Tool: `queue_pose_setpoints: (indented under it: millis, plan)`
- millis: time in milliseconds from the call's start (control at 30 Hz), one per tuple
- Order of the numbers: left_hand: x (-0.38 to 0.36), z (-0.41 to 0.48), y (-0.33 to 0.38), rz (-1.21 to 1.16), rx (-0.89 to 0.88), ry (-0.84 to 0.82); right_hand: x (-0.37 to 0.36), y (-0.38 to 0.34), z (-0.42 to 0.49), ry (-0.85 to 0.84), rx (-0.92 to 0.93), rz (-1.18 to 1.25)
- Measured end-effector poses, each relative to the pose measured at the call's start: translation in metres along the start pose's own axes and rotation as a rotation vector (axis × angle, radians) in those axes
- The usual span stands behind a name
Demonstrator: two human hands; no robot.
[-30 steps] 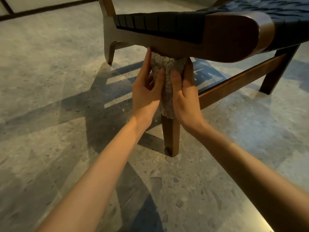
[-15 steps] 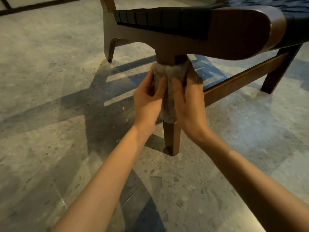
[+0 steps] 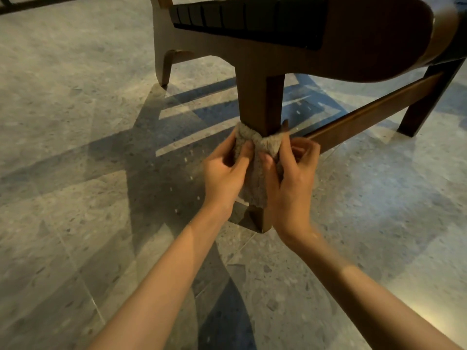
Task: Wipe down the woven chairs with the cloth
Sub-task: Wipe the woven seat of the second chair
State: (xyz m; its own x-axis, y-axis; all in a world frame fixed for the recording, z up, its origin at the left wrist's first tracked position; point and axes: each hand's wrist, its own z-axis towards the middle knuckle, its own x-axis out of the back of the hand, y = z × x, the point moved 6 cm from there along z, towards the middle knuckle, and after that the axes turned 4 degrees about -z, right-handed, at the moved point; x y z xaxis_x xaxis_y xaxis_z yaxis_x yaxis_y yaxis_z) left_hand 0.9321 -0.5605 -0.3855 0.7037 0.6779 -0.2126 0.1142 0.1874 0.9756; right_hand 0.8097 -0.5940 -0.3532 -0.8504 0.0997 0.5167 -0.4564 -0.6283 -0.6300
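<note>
Two bare forearms reach in from the bottom edge and meet low on the front leg (image 3: 260, 97) of a dark wooden chair (image 3: 366, 46). The left hand (image 3: 223, 173) sits on the left side of that leg with its fingers curled, pinching a fold of a beige, nubbly cloth (image 3: 256, 184) between thumb and fingers. The right hand (image 3: 292, 179) sits on the right side, likewise curled round the cloth, its thumb pressed on the front of the fabric and its fingers bent behind it. The cloth lies between the two hands, wrapped round the lower part of the leg: its upper edge bunches in a band against the wood just above the knuckles, and its loose end hangs down between the wrists. Below that end the bare foot of the leg shows, standing on the grey speckled stone floor (image 3: 75, 152). From behind the right hand a wooden stretcher (image 3: 374, 109) runs up and to the right to a farther leg (image 3: 422, 109). Above the hands the gripped leg joins a broad, rounded seat rail, and a strip of dark woven seat (image 3: 240, 15) runs along its upper edge. Farther back on the left a curved rear leg (image 3: 164, 64) touches the floor. Long shadows of the chair frame fall across the tiles to the left of the hands and behind them.
</note>
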Motion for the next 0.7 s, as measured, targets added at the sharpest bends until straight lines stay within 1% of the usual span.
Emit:
queue_pose_setpoints:
  millis: [133, 267, 367, 467, 600, 667, 700]
  plan:
    - [0.008, -0.018, -0.043, 0.080, 0.118, -0.019, -0.001, 0.023, -0.032, -0.014, -0.023, -0.031]
    - [0.013, -0.033, -0.069, 0.193, 0.212, -0.048, -0.003, 0.044, -0.057, -0.025, -0.118, -0.012]
    - [0.017, -0.039, -0.083, 0.292, 0.219, -0.107, -0.010, 0.059, -0.074, -0.109, -0.216, 0.017]
    - [0.019, -0.048, -0.096, 0.390, 0.257, -0.171, -0.016, 0.073, -0.088, -0.210, -0.260, 0.031]
    - [0.018, -0.057, -0.103, 0.408, 0.298, -0.208, -0.022, 0.089, -0.099, -0.386, -0.310, -0.026]
    - [0.018, -0.059, -0.102, 0.389, 0.293, -0.194, -0.022, 0.092, -0.098, -0.415, -0.359, 0.005]
    - [0.018, -0.059, -0.100, 0.375, 0.285, -0.180, -0.021, 0.090, -0.095, -0.404, -0.372, 0.030]
